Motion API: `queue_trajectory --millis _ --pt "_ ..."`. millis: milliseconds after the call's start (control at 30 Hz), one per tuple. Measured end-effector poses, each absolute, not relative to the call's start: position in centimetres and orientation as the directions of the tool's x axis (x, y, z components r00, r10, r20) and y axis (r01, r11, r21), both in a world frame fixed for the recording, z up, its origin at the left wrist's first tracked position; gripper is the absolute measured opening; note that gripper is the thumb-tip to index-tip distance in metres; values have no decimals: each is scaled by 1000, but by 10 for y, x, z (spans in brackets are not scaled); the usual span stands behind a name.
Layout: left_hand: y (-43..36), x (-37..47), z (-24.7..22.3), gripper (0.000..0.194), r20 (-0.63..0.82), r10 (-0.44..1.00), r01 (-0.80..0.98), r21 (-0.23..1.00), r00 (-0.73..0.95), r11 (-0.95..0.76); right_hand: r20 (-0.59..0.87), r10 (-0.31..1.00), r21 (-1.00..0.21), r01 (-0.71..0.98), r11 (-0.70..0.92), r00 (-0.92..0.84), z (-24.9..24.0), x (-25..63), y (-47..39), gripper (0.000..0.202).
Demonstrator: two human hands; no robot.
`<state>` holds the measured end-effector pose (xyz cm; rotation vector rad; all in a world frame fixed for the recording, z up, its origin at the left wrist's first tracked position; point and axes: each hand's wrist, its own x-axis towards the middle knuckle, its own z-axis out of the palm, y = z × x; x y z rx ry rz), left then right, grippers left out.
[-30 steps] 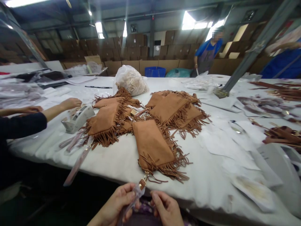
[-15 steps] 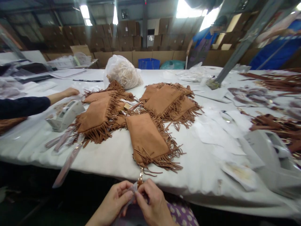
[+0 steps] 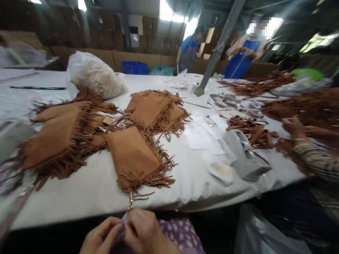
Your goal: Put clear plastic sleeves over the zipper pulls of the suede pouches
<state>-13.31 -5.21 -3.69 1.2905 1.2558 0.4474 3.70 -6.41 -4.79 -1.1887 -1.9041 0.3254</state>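
A brown fringed leather pouch (image 3: 134,153) lies at the table's front edge, with a gold metal clasp (image 3: 130,201) hanging from its lower corner. Just below the clasp, my left hand (image 3: 102,234) pinches a thin translucent wrapping (image 3: 124,218). My right hand (image 3: 143,229) is closed beside it, fingers at the strap end under the clasp and touching the wrapping. Its fingertips partly hide the strap. More fringed pouches lie in a pile (image 3: 150,109) behind and in another pile (image 3: 55,137) to the left.
A grey tape dispenser (image 3: 245,158) stands right of white paper sheets (image 3: 203,135). Brown straps (image 3: 251,128) lie behind it. Another person's hands (image 3: 293,127) work at the far right. A stuffed plastic bag (image 3: 92,76) and a metal post (image 3: 221,46) stand farther back.
The view has swung right, so the table items appear farther left and the person at the right has come into view. My hands remain together below the clasp.
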Motion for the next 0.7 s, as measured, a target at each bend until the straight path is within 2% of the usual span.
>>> queue_trajectory --millis 100,233,333,400,467,567,700 --pt "-50 -120 -11 33 -379 868 406 883 322 235 362 908 -739 529 417 -210 -28 46 -63 12" --pt "-43 -124 1 30 -310 926 380 900 215 213 142 947 -905 349 242 -286 -16 53 -63 10" --pt "-42 -133 -1 31 -381 905 207 916 191 343 -58 996 -978 205 -43 -69 -16 59 -63 15" --pt "-43 -135 -3 34 -460 859 68 887 226 458 -250 968 -965 70 -252 35 -19 62 -62 28" --pt "-46 -133 -3 35 -502 823 -25 850 265 526 -384 922 -922 -42 -385 -40 -22 62 -59 41" --pt "-51 -126 -2 36 -509 801 -68 830 316 554 -452 875 -869 -135 -476 -172 -21 55 -52 54" --pt "-50 -123 -3 38 -514 779 15 838 359 546 -457 853 -811 -277 -516 -253 -13 44 -38 52"
